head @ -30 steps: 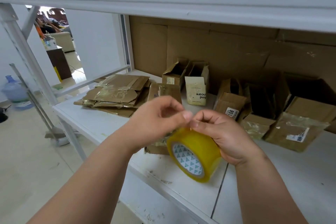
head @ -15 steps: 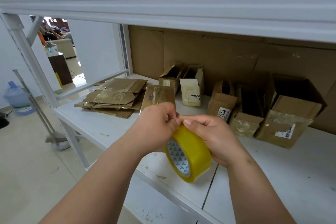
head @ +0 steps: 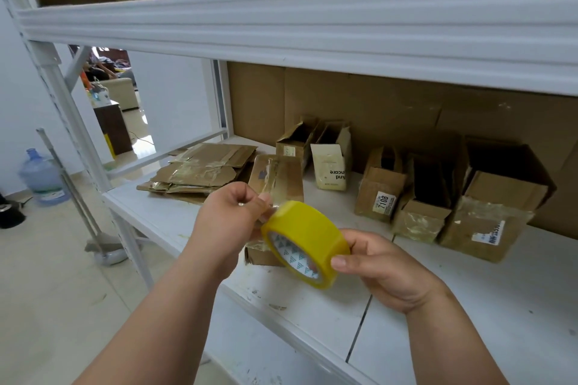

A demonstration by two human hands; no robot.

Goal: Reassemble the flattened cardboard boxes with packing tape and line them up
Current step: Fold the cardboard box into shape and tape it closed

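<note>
Flattened boxes (head: 203, 170): stacked at the shelf's (head: 469, 306) left end.
Left hand (head: 231, 222): you pinch the tape's free end.
Tape roll (head: 305, 242): between your hands, over the shelf's front edge.
Right hand (head: 384, 269): you grip the roll.
Box (head: 276, 180): just behind, nearer your left hand.

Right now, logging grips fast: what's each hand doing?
Left hand: pinches the tape's free end.
Right hand: grips the yellow tape roll.

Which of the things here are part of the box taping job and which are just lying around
Job:
yellow tape roll, held by right hand
tape end, pinched by left hand
flattened boxes
reassembled boxes

Lying about:
water jug
broom
</note>
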